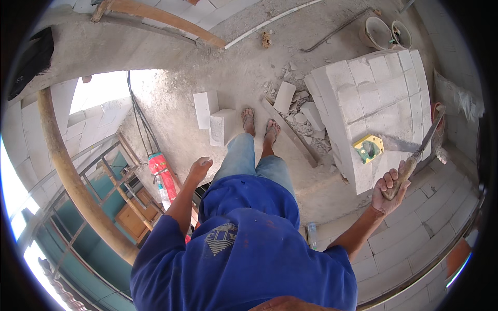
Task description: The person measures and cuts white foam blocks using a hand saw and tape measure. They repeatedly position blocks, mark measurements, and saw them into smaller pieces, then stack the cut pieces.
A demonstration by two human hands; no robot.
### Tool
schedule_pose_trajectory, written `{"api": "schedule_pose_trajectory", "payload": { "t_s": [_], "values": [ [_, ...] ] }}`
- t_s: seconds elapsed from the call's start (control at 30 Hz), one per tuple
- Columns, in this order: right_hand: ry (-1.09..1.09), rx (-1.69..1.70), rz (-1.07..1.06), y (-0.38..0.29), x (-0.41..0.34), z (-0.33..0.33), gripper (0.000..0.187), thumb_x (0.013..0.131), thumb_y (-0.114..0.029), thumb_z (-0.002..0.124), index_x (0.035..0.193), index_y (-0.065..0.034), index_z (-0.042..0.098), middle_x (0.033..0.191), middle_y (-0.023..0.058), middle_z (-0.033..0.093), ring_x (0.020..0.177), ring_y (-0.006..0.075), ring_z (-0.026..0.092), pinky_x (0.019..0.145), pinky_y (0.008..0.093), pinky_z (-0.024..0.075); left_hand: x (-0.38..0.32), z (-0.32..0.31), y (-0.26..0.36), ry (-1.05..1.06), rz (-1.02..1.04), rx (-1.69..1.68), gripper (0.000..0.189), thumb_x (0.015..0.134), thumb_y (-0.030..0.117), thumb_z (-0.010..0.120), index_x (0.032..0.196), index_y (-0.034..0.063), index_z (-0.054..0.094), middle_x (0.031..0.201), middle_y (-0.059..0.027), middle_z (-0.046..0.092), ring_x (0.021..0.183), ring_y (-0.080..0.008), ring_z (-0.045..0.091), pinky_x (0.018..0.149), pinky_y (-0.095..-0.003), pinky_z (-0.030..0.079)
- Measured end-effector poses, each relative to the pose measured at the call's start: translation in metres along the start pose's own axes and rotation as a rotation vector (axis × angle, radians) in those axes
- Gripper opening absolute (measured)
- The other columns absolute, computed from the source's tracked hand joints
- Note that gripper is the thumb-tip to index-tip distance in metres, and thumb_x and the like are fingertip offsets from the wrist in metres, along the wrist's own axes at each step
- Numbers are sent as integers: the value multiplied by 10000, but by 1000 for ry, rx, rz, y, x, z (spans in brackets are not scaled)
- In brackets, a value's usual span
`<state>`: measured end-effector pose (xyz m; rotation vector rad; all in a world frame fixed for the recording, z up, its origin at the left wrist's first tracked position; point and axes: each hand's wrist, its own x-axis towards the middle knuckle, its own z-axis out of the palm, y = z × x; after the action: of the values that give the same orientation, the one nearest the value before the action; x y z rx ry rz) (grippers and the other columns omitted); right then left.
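My right hand [391,188] is closed around the worn handle of a curved-bladed tool [404,177], which looks like a machete or sickle. Its dark blade points up and away, over the right edge of a stack of pale lightweight concrete blocks [377,89]. On that stack lies a handsaw [368,148] with a yellow and green handle, its toothed blade reaching toward the tool. My left hand [201,168] hangs at my left side, fingers loosely curled, near my thigh; nothing shows in it, but the inside of the palm is hidden.
Two loose blocks [221,124] stand on the floor left of my feet. Broken block rubble [301,112] and a wooden plank [290,132] lie before the stack. Buckets [377,33] sit beyond it. At left are a red bag [163,171], cables [140,112] and a bamboo pole [70,167].
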<state>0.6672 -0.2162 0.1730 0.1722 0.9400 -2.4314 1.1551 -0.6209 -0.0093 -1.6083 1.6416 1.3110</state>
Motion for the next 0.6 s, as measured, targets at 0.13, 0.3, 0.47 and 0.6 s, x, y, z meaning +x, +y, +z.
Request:
{"api": "schedule_pose_trajectory", "payload": {
  "t_s": [0.13, 0.3, 0.47, 0.6],
  "values": [
    [-9, -322, 281, 126, 22, 86, 623, 888, -237, 695, 1415, -45, 423, 1082, 108, 567, 913, 181, 597, 715, 364, 531, 0, -1, -3, 15, -31, -71, 602, 935, 416, 638, 1337, -30, 588, 1155, -179, 695, 1023, -229, 662, 873, -347, 510],
    [-123, -981, 750, 265, 48, 95, 461, 809, -175, 715, 1211, 3, 577, 840, 76, 623, 749, 155, 630, 675, 332, 531, 23, -2, -18, 17, -14, -82, 588, 920, 397, 633, 1309, -43, 602, 1257, -253, 660, 1225, -344, 611, 1034, -380, 457],
    [-354, -1413, 1070, 373, 64, 120, 457, 815, -214, 702, 1186, 20, 574, 846, 143, 664, 784, 222, 682, 699, 369, 538, 62, -23, -25, 98, -30, -190, 607, 933, 416, 641, 1344, -26, 578, 1303, -246, 635, 1222, -353, 611, 1028, -389, 466],
    [-704, -1755, 745, 435, 83, 58, 577, 844, -381, 705, 1212, 40, 561, 973, 283, 682, 930, 431, 674, 813, 476, 533, 96, -38, -24, 107, -58, -232, 616, 932, 414, 645, 1346, -36, 568, 1292, -258, 634, 1219, -375, 604, 1033, -411, 460]
  ]
}}
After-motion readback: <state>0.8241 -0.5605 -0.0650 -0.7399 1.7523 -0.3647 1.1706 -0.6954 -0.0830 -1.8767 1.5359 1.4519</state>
